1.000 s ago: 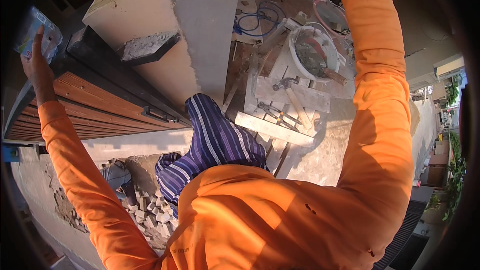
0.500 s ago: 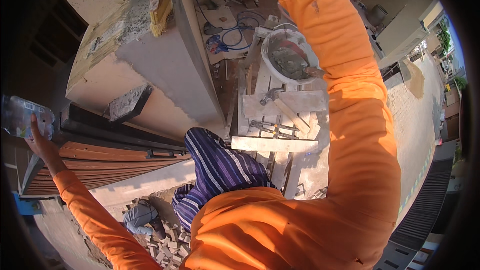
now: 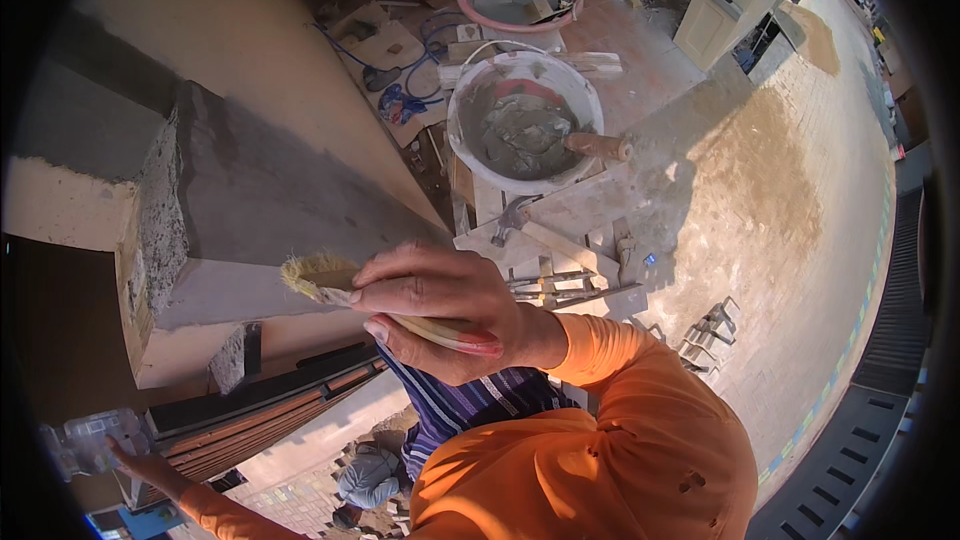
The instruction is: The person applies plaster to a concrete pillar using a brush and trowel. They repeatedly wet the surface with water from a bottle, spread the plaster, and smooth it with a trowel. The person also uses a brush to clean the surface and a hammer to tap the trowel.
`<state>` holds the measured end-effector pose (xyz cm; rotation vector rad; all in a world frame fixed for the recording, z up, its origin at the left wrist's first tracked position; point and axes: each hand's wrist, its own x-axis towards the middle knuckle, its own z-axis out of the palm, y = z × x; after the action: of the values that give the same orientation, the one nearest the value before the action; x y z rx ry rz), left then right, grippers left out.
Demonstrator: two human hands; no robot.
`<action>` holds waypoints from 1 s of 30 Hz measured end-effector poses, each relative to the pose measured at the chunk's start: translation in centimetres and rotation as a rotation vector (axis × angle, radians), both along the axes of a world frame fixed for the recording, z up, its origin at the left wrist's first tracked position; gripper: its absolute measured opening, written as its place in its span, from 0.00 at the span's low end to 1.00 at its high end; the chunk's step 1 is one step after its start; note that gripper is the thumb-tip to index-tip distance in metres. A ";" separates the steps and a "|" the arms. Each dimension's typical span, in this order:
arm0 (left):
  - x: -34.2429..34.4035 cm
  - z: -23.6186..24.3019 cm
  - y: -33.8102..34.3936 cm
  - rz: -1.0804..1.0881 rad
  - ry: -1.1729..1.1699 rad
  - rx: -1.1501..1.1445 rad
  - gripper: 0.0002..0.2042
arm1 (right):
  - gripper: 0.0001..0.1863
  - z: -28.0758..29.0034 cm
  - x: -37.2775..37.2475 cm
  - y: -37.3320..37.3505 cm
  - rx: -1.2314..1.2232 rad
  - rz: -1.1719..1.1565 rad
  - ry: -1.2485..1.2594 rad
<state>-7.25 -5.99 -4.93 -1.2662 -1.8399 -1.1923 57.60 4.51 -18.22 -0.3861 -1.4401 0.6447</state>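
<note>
Near the middle of the head view, beside the grey wall, the right hand grips a brush by its handle. It looks light, the handle stiff, the bristles springy; close behind them seems the surest hold. At near left, the left hand holds a clear bottle, probably thin-walled and easily dented, best clasped gently.

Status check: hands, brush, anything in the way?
Right hand gripping brush, bristles pointing left. Left hand on clear bottle. Mortar bucket and hammer beyond right hand; nothing seen blocking brush.
</note>
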 end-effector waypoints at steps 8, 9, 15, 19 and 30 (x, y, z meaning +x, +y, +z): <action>-0.1 1.1 1.0 -0.085 -0.500 0.230 0.25 | 0.15 -18.0 -1.0 -3.8 -0.437 -0.064 -0.352; -0.4 1.1 0.9 -0.089 -0.383 0.181 0.26 | 0.16 -18.3 -0.9 -4.1 -0.377 -0.047 -0.380; -0.3 0.9 0.3 -0.045 -0.409 0.183 0.25 | 0.13 -19.1 -0.6 -3.1 -0.465 -0.092 -0.717; 1.8 1.5 0.9 -0.053 -0.366 0.159 0.32 | 0.13 -20.4 -0.2 -2.7 -0.256 -0.099 -0.505; 4.6 2.0 1.7 -0.068 -0.667 0.281 0.37 | 0.17 -20.4 0.1 -3.1 -0.477 -0.034 -0.712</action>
<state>-2.67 -4.25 -2.97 -0.8288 -1.9687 -2.0066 57.72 1.45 -38.57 -1.0940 -1.9341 0.8731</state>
